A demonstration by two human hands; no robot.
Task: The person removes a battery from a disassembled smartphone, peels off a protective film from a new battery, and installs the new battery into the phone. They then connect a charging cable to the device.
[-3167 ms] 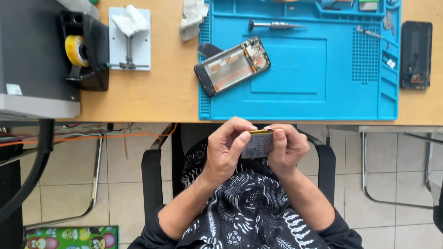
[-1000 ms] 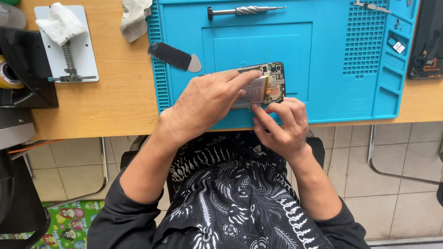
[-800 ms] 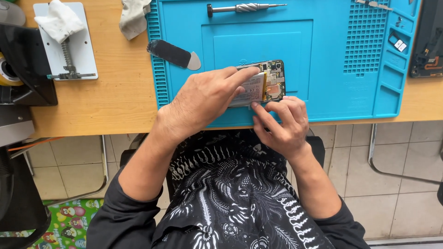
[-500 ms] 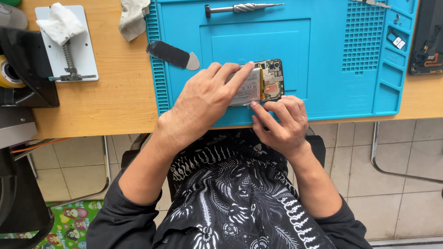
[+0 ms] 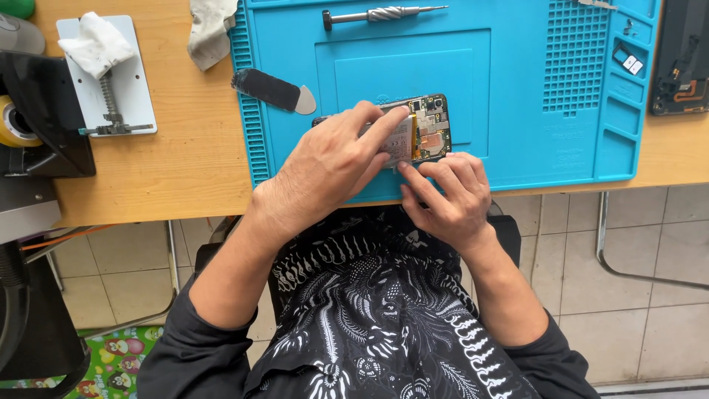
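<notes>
Phone: I see the opened phone (image 5: pixel 425 129) lying on the blue mat (image 5: pixel 517 111), circuit board exposed, near the mat's front edge
Left hand: left hand (image 5: pixel 336 166) draped over the phone; fingertips pressing its silvery battery (image 5: pixel 402 140)
Right hand: right hand (image 5: pixel 447 196) just beside; fingers curled against the phone's near edge
Nearby: screwdriver (image 5: pixel 380 13) farther up the mat; black pry tool (image 5: pixel 273 89) to the left

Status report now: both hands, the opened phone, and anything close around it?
Left hand pressing on opened phone, fingers over its battery. Right hand steadying the near edge. Phone flat on blue mat. Black pry tool lies apart, left of phone.
</notes>
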